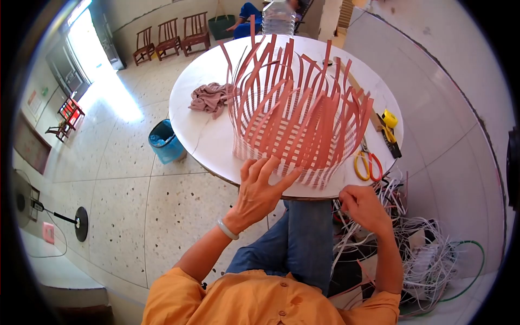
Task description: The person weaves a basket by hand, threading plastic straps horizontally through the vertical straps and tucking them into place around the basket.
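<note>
A partly woven basket (295, 127) of red and white strips stands on the round white table (200, 135), its long red strip ends pointing up and outward. My left hand (260, 189) is at the basket's near left rim, fingers apart, fingertips at the woven wall. At the table's front edge is my right hand (364, 207), its fingers curled together; whatever they may hold is too small to make out. Scissors (368, 165) with yellow and red handles lie just beyond it. A crumpled pinkish cloth (210, 99) rests left of the basket.
A yellow tape measure (389, 118) and a dark-handled tool (391, 143) lie at the table's right edge. A clear bottle (278, 19) stands at the back, near a seated person (248, 19). Loose white strips (428, 260) heap low right. A blue bin (167, 143) stands left.
</note>
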Demonstrator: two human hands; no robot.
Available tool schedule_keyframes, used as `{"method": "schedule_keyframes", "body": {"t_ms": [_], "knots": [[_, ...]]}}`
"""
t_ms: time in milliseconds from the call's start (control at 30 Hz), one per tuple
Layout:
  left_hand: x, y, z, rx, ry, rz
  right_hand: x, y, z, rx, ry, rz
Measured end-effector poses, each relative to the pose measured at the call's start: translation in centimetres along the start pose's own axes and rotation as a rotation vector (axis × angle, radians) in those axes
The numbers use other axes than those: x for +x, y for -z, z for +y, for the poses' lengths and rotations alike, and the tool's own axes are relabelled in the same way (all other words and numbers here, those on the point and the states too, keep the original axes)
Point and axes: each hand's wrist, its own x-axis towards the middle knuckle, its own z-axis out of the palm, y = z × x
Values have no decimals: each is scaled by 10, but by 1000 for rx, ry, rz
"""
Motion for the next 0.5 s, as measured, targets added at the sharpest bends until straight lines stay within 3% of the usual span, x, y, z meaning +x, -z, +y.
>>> {"method": "schedule_keyframes", "body": {"t_ms": [133, 267, 333, 500], "knots": [[3, 6, 7, 5, 51, -20, 5, -1, -19, 305, 8, 92], [4, 3, 22, -21, 114, 19, 8, -5, -37, 259, -14, 99], [8, -1, 25, 5, 67, 34, 13, -14, -29, 128, 264, 237], [18, -9, 35, 54, 72, 52, 10, -15, -32, 97, 314, 240]]}}
